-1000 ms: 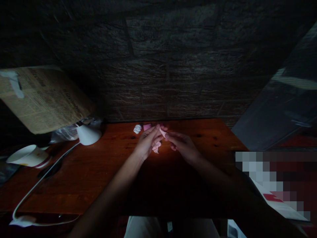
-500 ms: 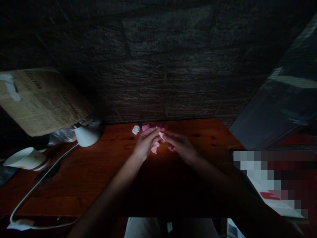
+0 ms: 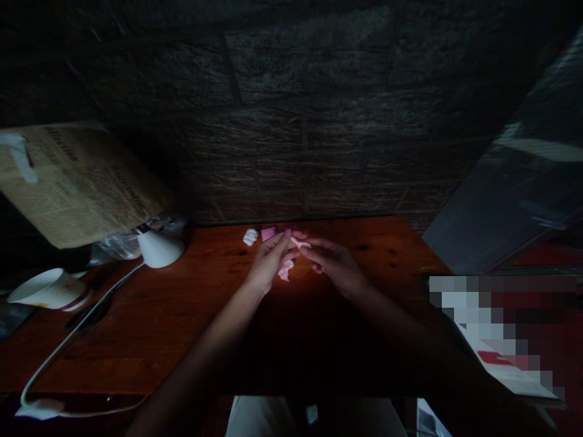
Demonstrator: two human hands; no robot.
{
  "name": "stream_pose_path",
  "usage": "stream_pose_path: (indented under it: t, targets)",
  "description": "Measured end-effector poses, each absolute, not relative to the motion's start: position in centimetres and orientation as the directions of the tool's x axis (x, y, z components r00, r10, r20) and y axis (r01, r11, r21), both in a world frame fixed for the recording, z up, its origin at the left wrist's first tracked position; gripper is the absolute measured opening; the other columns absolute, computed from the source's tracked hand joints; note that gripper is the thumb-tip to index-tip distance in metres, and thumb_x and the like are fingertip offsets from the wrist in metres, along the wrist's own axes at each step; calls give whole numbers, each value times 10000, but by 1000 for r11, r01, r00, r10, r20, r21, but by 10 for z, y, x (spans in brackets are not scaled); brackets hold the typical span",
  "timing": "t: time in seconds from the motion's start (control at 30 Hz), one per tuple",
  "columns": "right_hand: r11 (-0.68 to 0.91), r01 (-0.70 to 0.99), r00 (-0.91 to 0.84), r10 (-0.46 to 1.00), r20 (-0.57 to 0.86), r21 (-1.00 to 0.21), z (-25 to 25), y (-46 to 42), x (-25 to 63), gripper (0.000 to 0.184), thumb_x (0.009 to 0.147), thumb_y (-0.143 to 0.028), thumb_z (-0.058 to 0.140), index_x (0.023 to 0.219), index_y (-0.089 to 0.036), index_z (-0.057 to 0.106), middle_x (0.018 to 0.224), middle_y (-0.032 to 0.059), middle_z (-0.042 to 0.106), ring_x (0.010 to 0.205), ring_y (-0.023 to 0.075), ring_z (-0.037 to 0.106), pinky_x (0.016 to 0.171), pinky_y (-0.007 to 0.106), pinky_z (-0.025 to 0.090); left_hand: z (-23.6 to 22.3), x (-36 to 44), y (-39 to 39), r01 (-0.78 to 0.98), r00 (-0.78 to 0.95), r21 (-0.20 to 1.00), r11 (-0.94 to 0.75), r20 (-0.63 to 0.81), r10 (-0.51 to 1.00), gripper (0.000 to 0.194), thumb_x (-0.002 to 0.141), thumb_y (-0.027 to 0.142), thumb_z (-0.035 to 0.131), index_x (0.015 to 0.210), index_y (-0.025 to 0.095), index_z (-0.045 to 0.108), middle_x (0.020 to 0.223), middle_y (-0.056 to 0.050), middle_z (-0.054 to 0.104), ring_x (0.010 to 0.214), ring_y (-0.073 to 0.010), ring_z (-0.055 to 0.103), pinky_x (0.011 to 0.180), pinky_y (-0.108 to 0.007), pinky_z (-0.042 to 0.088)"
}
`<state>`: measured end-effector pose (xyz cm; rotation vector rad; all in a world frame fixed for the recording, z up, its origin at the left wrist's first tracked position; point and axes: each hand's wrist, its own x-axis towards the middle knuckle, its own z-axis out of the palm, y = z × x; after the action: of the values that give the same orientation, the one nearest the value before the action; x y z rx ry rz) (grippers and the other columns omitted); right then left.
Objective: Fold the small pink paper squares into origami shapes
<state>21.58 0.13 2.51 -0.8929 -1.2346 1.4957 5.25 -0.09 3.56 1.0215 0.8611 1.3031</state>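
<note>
Over the counter (image 3: 204,315), the person's left hand (image 3: 268,261) and right hand (image 3: 337,262) each have a closed grip, pinching 1 small pink piece (image 3: 300,243) between them. From it, a crumpled pink lump (image 3: 285,271) lies at 7 o'clock, a white lump (image 3: 250,237) at 9 o'clock.

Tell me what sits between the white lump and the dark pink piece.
In the head view, a lighter pink piece lies between the white lump and the dark pink piece, which the left hand partly hides.
</note>
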Motion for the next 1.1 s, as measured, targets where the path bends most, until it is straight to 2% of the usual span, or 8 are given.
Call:
stream_pose_path:
  t: [0.1,0.2,0.3,0.47,0.67,0.87,1.0,1.1]
  targets:
    - [37,-204,-228,970,84,-978,28,2,221,352,677,-422,864,988,-268,801,942,13,776,588,95,537,557,259,419,37,54,-3,-331,87,944,0,30,996,465,772,512,846,1092,187,755,938,-66,785,676,-109,692,546,-170,499]
    - [102,-166,-188,973,133,-981,30,5,227,335,672,-401,859,966,-257,791,861,1,758,592,105,540,569,269,426,35,55,-4,-244,66,970,-18,35,997,423,707,443,902,1022,195,766,891,-41,770,598,-88,644,468,-158,434]
    - [134,-139,-168,973,157,-981,31,7,229,351,668,-388,857,976,-242,776,837,-1,739,600,110,541,586,280,433,33,55,-4,-173,52,984,-37,46,998,399,679,429,912,960,182,774,851,-53,766,600,-110,641,431,-167,385]
    - [141,-130,-136,978,158,-981,33,7,229,366,658,-425,858,942,-216,760,916,26,750,650,124,580,621,290,459,35,55,-4,-125,62,985,-118,126,990,353,694,384,901,966,186,795,863,-73,784,752,-160,708,601,-228,510]
    - [100,-139,-126,985,117,-985,35,6,229,366,698,-484,849,946,-221,790,903,43,759,676,138,585,626,292,464,35,56,-6,-102,105,986,-132,143,984,327,720,345,880,1000,200,793,844,-66,782,725,-165,699,549,-226,478]
    - [101,-149,-151,981,123,-984,33,6,229,336,711,-475,848,942,-235,806,906,35,768,671,130,580,639,293,473,37,62,-9,-110,107,976,-186,197,975,258,750,302,856,983,210,794,857,-48,781,810,-178,700,668,-265,540]
    - [107,-136,-171,977,129,-985,33,7,230,331,714,-469,840,949,-239,810,900,33,772,654,127,579,629,294,475,36,60,-8,-77,66,974,-212,217,974,228,741,291,862,938,194,800,833,-49,778,668,-144,651,572,-248,490]
    - [122,-103,-179,974,139,-987,34,6,231,345,715,-465,838,970,-235,812,879,35,769,647,130,584,627,297,476,37,60,-7,-84,67,964,-253,259,964,231,721,290,876,910,185,797,843,-52,785,693,-150,670,615,-259,521]
